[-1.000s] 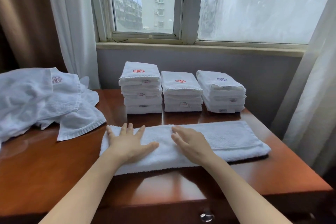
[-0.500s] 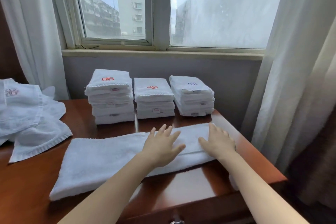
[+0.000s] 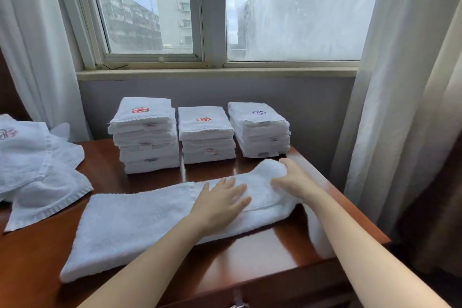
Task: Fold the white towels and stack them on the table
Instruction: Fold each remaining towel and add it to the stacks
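Pinning a long white towel (image 3: pixel 140 222) to the wooden table (image 3: pixel 262 260), a person's left hand (image 3: pixel 220 201) is lying flat with straight fingers while the right hand (image 3: pixel 293 180) is curling around the strip's raised right end. Soft, light and limp, the cloth is looking likely to sag unless taken across that end edge. Three folded stacks (image 3: pixel 205 132) are standing just behind.

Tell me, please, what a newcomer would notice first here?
A long white towel lies across the front of the table, the left hand pressing flat on it while the right hand grips its raised right end. Behind it, three stacks of folded towels stand under the window, and an unfolded heap lies at the left.
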Motion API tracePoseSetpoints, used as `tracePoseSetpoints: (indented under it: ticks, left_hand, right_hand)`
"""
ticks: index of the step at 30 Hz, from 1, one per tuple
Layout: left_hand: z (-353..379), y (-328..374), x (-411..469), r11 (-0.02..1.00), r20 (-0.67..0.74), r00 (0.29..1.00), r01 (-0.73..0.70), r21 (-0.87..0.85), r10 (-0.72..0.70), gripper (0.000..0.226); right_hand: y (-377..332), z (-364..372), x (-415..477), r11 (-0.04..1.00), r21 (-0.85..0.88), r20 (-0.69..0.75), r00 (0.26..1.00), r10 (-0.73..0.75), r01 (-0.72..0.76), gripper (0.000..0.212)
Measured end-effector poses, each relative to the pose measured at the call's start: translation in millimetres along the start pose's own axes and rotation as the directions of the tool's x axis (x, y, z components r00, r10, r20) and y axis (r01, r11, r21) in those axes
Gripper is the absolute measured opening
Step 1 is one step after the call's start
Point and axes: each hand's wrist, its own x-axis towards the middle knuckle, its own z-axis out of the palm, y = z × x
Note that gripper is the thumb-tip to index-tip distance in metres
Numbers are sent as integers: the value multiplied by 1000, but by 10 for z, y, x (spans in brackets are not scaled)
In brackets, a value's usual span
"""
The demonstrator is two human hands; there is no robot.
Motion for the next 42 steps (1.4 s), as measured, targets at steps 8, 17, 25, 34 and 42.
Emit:
tracePoseSetpoints:
  ticks: [8,17,25,34,42]
  left_hand:
    - [-776,265,-234,526,47,998,67,-848,-51,52]
    - [-1524,-325,-926,433,-23,985,56,-900,-174,63]
    - [-1609,-974,-1452,371,37,907,209,-905,-420,69]
    - [-1419,-1494,-1691,385,42,717,422,-821,-696,76]
    - [-1405,-1639,-1695,628,-88,709,552,-548,-700,71]
  right_hand:
    - [-791,70,-380,819,469,-137,944,-301,329,76]
    - [-1762,643,-704,667,645,-28,883,-469,374,81]
    - [-2135,1430,-843,719,587,102,847,-522,372,94]
    - [-2091,1987,-998,821,541,433,775,-460,185,73]
    - [-1982,1933,-1008,825,501,406,771,-490,260,48]
